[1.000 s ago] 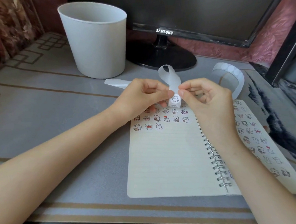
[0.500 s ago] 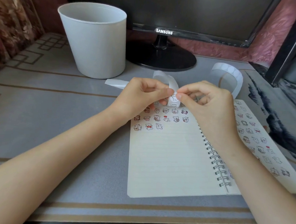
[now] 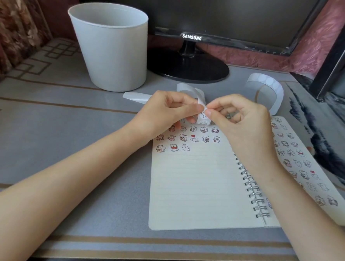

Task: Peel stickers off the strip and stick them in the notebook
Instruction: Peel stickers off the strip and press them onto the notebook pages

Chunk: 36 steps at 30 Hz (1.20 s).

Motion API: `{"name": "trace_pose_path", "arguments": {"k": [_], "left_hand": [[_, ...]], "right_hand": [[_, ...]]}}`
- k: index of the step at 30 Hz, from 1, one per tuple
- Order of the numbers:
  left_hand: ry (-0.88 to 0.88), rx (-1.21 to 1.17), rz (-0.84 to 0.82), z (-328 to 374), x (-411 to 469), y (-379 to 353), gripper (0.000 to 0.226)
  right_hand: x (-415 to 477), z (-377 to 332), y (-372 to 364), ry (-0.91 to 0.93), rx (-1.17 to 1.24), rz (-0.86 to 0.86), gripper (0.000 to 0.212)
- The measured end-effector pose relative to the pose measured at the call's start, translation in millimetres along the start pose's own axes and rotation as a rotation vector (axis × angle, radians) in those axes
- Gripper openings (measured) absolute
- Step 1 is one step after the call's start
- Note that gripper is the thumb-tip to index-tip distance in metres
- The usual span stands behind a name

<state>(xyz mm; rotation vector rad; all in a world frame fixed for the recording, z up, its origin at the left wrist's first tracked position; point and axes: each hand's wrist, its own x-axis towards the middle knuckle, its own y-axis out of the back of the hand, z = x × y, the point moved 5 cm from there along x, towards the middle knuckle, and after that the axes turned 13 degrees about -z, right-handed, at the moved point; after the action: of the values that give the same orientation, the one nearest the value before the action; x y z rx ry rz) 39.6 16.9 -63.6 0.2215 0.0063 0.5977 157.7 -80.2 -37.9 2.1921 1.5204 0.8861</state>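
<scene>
- Since a second ago: the strip [image 3: 190, 89] has sagged, and its loop sits lower and flatter just behind your knuckles. Both hands have barely shifted.
- Your left hand [image 3: 168, 112]: thumb and forefinger pinch the strip's left edge, steadying it.
- Your right hand [image 3: 243, 120]: thumb and forefinger pinch at the sticker [image 3: 203, 113] on the strip. You cannot tell whether its edge has lifted.
- Strip position: held just above the far end of the notebook [image 3: 194, 188]. Its long axis runs far to near between your fingertips, and its tail trails left.
- Nearest row [image 3: 174, 147] of stuck stickers: three placed, with bare page to their right.
- Judgement: that gap lies just near of your pinch, closer to the right hand, so the right hand likely carries the sticker there.
</scene>
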Motion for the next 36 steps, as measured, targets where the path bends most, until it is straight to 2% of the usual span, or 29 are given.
{"name": "trace_pose_path", "arguments": {"k": [8,15,20,23,25,29,31,36], "left_hand": [[0.031,-0.041,0.015,-1.8,-0.5,0.8,0.015],[0.059,-0.073,0.019,-1.7,-0.9,0.4,0.016],[0.063,-0.133,0.029,-2.3,-0.9,2.6,0.017],[0.072,-0.138,0.052,-3.5,-0.6,4.2,0.017],[0.077,-0.133,0.059,-4.4,-0.3,4.3,0.016],[0.082,-0.114,0.062,-5.8,0.5,4.1,0.015],[0.086,-0.105,0.065,-6.0,0.5,4.4,0.015],[0.086,-0.088,0.064,-5.1,0.2,4.1,0.015]], "right_hand": [[-0.7,-0.5,-0.2,0.070,-0.237,0.027,0.004],[-1.9,-2.9,-1.0,0.072,-0.280,0.031,0.003],[-5.5,-12.2,-1.5,0.164,-0.381,0.059,0.005],[-10.1,-19.5,-0.9,0.213,-0.306,0.032,0.005],[-10.7,-16.8,-0.6,0.123,-0.118,-0.032,0.002],[-9.7,-0.7,-10.6,-0.175,0.217,-0.263,0.005],[-11.4,4.7,-13.4,-0.263,0.236,-0.327,0.004],[-13.9,6.3,-13.9,-0.331,0.179,-0.363,0.003]]}}
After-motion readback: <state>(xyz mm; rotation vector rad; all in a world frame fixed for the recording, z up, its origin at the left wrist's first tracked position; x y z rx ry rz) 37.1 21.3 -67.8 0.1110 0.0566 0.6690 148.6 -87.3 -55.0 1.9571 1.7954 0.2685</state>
